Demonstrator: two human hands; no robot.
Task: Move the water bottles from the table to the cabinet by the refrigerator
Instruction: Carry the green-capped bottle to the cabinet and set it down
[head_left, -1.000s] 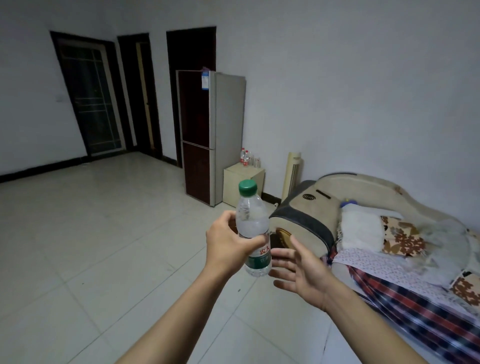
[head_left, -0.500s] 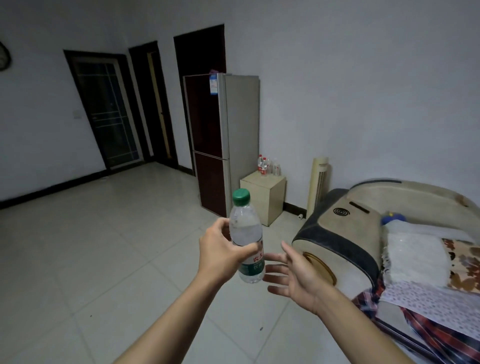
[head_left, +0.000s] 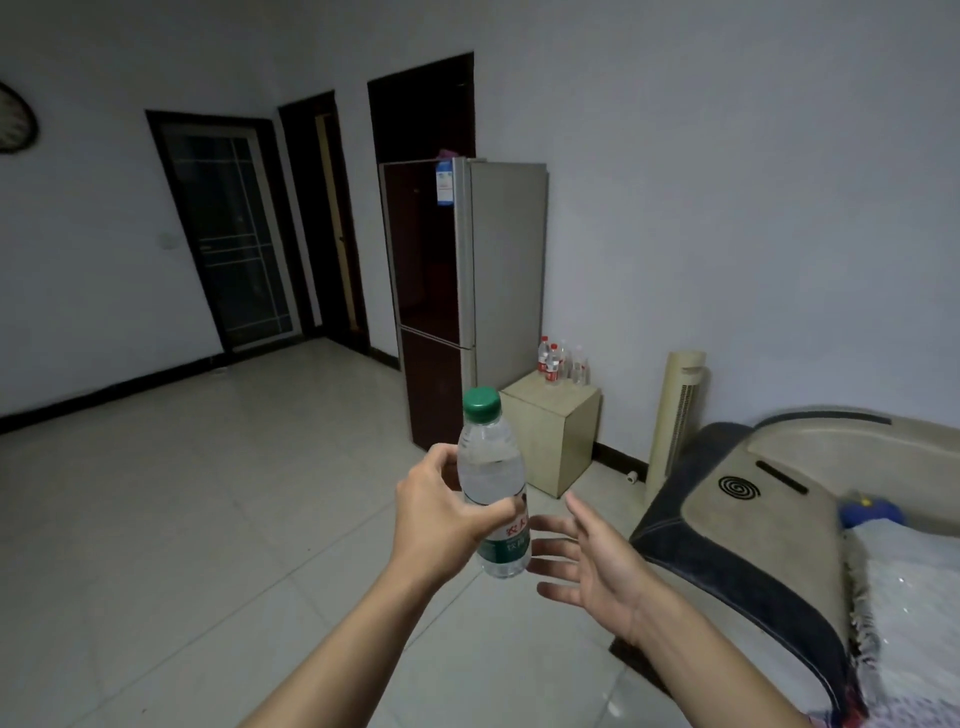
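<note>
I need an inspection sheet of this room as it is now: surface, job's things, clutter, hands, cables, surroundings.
Surface: pale tiled floor; no table in view.
Job's things: green-capped water bottle held upright; several bottles already stand on the small cabinet beside the refrigerator.
Clutter: bed with bedding at right; blue object on it.
Hands: left hand grips the bottle; right hand open beside it, holding nothing.
Cables: nothing seen.
Surroundings: tower fan against the wall; dark doors at left.
</note>
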